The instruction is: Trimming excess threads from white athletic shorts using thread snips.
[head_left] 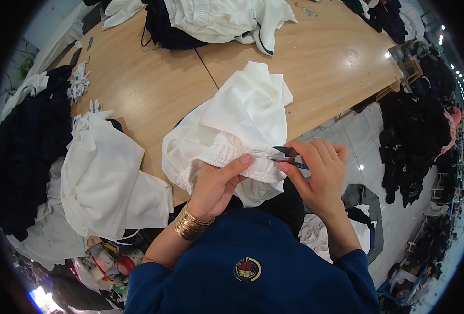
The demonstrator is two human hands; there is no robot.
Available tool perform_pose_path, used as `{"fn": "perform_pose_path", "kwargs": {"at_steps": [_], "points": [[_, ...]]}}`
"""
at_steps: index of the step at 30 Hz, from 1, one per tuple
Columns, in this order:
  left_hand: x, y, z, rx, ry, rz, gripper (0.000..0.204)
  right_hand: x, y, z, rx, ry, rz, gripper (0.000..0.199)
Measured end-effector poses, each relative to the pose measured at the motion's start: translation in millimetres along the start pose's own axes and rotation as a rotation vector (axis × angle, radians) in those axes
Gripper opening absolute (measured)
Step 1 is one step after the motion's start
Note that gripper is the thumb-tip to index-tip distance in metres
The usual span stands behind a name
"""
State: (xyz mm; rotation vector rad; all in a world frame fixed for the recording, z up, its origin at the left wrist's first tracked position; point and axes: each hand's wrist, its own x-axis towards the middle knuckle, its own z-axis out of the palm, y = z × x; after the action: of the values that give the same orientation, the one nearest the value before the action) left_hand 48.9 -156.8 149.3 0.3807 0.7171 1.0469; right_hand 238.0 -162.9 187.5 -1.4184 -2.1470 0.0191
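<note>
White trousers (247, 104) with a gathered elastic waistband (226, 150) lie over the table's near edge and hang down in front of me. My left hand (222, 183) pinches the waistband, thumb on top and fingers beneath the cloth. A wide gold bracelet circles that wrist. In my right hand (315, 170) is a pair of thread snips (289, 157) with dark blades, gripped between thumb and fingers. Their tips point left and touch or nearly touch the waistband, just right of my left thumb. Whether the blades have thread between them, I cannot tell.
The wooden table (138, 68) carries a heap of white and navy garments (211, 21) at the back. More white cloth (104, 172) drapes over its left side, near a bundle of white cords (78, 83). Dark clothes (409, 146) lie piled on the tiled floor at right.
</note>
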Motion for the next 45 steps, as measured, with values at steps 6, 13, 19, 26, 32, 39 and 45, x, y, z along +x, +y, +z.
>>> {"fn": "perform_pose_path", "kwargs": {"at_steps": [6,13,19,26,32,39,45], "points": [[-1.0,0.3,-0.3,-0.015,-0.002,-0.002,0.043,1.1,-3.4,-1.4,-0.028,0.009,-0.003,0.031],[-1.1,-2.8,-2.7,0.067,-0.018,0.011,0.045,-0.7,-3.9,0.9,-0.054,0.02,0.006,0.03],[-2.1,-5.6,-0.7,0.074,-0.022,0.012,0.047,-5.8,-2.7,11.8,0.153,0.04,0.079,0.028],[-1.9,-8.2,-0.1,0.051,-0.012,0.008,0.046,-9.5,-6.7,12.4,0.4,0.053,0.308,0.027],[-0.5,-9.4,0.4,0.052,-0.002,0.013,0.046,-11.2,-4.0,11.5,0.084,0.105,0.072,0.024],[0.1,-9.5,1.3,0.059,-0.001,0.007,0.044,-9.6,-3.0,10.5,0.051,0.131,0.027,0.024],[-0.3,-13.3,0.0,0.066,-0.009,0.003,0.045,-9.6,-8.1,9.2,0.324,0.061,0.225,0.022]]}}
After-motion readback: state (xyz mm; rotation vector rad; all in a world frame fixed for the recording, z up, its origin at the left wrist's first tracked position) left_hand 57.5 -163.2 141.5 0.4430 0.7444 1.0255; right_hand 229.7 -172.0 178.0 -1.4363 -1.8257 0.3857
